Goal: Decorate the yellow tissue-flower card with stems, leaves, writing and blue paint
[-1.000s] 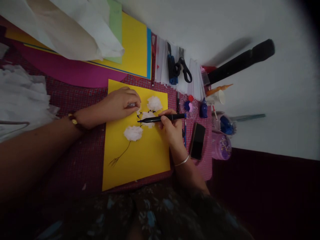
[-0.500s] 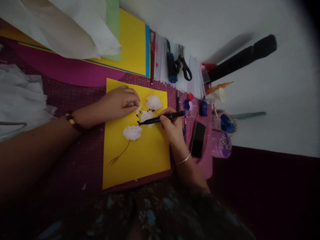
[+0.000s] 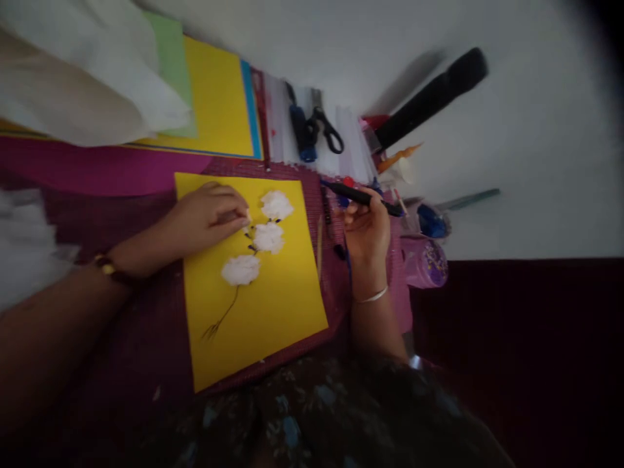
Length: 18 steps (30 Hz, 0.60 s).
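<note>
A yellow sheet [image 3: 263, 318] bears three white fluffy tufts, the lowest one [image 3: 241, 270] above a thin drawn stem. Small dark marks sit beside the tufts. My left hand [image 3: 217, 211] rests over the sheet's upper left, fingers pinched; a small whitish bit shows at the fingertips, too small to name. Off the sheet's right edge, my right hand [image 3: 368, 224] holds a black marker [image 3: 358, 194], its dark blue tip pointing up and left, away from the paper.
Scissors [image 3: 324, 127] and a blue-handled tool [image 3: 303, 133] lie on white strips at the back. Coloured sheets [image 3: 219, 97] and white tissue [image 3: 97, 84] are at the upper left. A pink cup [image 3: 426, 262] and a black rod-like object [image 3: 433, 97] stand at the right.
My right hand has lifted the marker off the yellow sheet and moved right, turning palm up. The view has shifted, and my left hand stays at the sheet's upper left.
</note>
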Each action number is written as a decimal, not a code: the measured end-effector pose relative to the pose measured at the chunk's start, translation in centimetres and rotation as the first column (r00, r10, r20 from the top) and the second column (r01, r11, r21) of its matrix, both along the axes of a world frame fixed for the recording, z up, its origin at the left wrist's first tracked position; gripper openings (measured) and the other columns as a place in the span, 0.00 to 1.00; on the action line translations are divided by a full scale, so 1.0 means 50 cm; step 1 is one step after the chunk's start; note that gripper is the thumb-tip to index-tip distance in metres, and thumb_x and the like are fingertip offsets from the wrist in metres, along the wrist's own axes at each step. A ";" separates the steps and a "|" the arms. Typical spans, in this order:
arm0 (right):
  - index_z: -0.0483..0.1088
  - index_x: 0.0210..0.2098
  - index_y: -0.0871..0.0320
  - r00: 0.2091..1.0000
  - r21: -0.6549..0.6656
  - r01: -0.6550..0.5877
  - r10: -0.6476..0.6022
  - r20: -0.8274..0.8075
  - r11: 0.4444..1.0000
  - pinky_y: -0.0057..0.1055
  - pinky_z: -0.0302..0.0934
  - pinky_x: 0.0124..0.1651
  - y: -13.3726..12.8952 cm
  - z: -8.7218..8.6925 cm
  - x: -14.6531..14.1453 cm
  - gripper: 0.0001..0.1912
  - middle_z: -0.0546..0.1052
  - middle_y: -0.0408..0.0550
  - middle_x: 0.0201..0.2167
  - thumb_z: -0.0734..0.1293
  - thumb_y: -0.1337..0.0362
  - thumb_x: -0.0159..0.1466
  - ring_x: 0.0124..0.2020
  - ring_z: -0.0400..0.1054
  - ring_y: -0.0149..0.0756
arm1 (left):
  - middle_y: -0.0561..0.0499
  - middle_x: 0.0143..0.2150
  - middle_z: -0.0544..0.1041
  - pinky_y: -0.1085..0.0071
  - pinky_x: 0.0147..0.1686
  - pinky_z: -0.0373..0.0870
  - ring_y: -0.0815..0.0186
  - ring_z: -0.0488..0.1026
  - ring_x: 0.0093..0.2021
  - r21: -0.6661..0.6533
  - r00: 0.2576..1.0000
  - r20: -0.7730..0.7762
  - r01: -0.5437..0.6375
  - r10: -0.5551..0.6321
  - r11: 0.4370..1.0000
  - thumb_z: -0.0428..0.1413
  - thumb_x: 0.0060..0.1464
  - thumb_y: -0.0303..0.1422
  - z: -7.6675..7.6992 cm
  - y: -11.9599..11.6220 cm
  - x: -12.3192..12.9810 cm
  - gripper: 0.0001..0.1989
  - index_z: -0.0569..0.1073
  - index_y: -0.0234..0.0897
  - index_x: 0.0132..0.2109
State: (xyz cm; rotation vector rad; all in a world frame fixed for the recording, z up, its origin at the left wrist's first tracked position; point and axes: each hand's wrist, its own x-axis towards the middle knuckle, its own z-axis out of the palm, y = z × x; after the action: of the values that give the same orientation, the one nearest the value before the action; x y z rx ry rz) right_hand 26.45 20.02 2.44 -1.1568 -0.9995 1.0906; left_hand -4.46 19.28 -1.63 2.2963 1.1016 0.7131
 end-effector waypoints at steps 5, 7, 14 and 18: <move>0.68 0.35 0.54 0.895 0.186 0.343 -0.380 0.234 0.921 0.27 0.62 0.25 0.049 -0.022 0.109 0.11 0.68 0.34 0.18 0.69 0.54 0.61 0.19 0.64 0.28 | 0.46 0.45 0.80 0.57 0.51 0.67 0.55 0.74 0.48 0.033 1.000 -0.021 0.004 -0.003 0.999 0.48 0.66 0.43 -0.016 0.012 -0.011 0.15 0.74 0.40 0.43; 0.68 0.32 0.55 0.847 0.200 0.380 -0.427 0.318 0.903 0.27 0.60 0.23 0.062 -0.036 0.131 0.11 0.67 0.33 0.17 0.70 0.56 0.60 0.18 0.63 0.28 | 0.47 0.45 0.80 0.56 0.52 0.68 0.54 0.75 0.48 0.030 1.000 -0.010 -0.001 0.002 1.000 0.48 0.65 0.43 -0.020 0.015 -0.014 0.14 0.74 0.41 0.43; 0.69 0.31 0.57 0.839 0.205 0.368 -0.419 0.346 0.907 0.28 0.61 0.26 0.071 -0.061 0.139 0.07 0.67 0.34 0.17 0.69 0.60 0.60 0.19 0.63 0.29 | 0.45 0.45 0.80 0.56 0.53 0.69 0.55 0.75 0.48 0.010 0.999 -0.047 -0.009 0.010 1.000 0.48 0.65 0.43 0.002 0.005 -0.009 0.15 0.74 0.39 0.41; 0.69 0.32 0.57 0.814 0.256 0.376 -0.449 0.369 0.891 0.29 0.61 0.26 0.071 -0.065 0.139 0.08 0.68 0.35 0.17 0.69 0.59 0.61 0.19 0.63 0.30 | 0.44 0.44 0.81 0.58 0.53 0.69 0.57 0.75 0.47 -0.012 0.998 -0.043 -0.035 0.035 0.999 0.47 0.65 0.43 0.008 0.002 -0.002 0.17 0.74 0.38 0.39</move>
State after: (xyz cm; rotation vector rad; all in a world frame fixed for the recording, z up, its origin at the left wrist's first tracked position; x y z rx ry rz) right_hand 33.41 23.56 -0.80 -1.4172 -1.0747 0.3986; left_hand -4.54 19.39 -1.25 2.2966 1.1648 0.6719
